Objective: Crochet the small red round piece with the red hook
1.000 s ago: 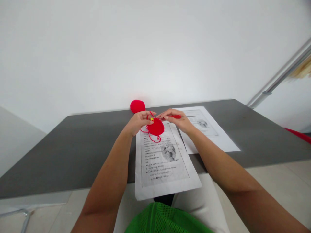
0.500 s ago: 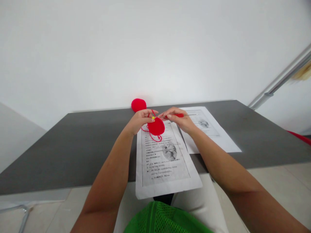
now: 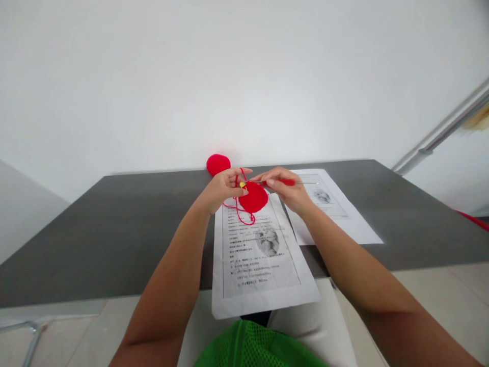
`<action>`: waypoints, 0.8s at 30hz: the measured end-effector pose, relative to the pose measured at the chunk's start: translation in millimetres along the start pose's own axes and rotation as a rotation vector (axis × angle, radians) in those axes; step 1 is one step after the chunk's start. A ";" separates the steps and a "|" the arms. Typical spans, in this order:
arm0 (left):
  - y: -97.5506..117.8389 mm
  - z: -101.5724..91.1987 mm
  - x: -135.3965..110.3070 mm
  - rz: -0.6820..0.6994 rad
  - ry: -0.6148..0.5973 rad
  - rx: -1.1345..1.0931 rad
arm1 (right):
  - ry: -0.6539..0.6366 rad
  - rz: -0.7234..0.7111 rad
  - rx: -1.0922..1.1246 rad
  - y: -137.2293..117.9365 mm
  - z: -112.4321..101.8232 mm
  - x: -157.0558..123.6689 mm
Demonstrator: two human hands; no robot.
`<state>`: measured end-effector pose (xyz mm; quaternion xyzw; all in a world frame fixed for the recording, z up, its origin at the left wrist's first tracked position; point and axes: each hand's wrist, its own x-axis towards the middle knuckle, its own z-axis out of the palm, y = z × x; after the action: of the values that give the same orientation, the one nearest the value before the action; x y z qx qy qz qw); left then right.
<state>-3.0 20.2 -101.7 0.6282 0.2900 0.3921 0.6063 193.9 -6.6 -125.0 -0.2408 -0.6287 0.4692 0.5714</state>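
My left hand (image 3: pixel 221 189) pinches the edge of a round red crochet piece (image 3: pixel 254 199), which carries a small yellow marker (image 3: pixel 241 185). Red yarn (image 3: pixel 240 216) runs over my left fingers and loops down onto the paper below. My right hand (image 3: pixel 287 189) is closed around a red-handled crochet hook (image 3: pixel 284 182), whose metal tip points left at the piece's top edge. Both hands hover just above the dark grey table (image 3: pixel 114 229).
A printed sheet (image 3: pixel 260 260) lies under the hands and overhangs the table's near edge. A second printed sheet (image 3: pixel 332 209) lies to its right. A red yarn ball (image 3: pixel 218 164) sits at the table's far edge by the white wall. A metal rail (image 3: pixel 439 135) slants at right.
The crochet piece and both hands have shifted slightly right and up. The hook's handle now reaches a little farther right.
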 end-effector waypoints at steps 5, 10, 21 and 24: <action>4.8 2.6 -1.7 0.052 0.034 0.000 | 0.047 -0.064 -0.072 -5.7 6.1 -1.2; 10.4 7.7 -2.9 0.053 0.105 0.021 | 0.071 -0.152 -0.210 -9.6 13.6 -3.1; 13.2 10.5 -5.7 0.080 0.157 -0.135 | 0.157 -0.217 -0.180 -10.8 17.7 -3.3; 14.9 11.0 -6.3 0.095 0.195 -0.128 | 0.149 -0.247 -0.178 -9.7 18.3 -3.1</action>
<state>1.3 7.6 -87.3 0.5601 0.2921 0.4974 0.5946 179.6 -19.2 -116.4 -0.2456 -0.6487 0.3188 0.6459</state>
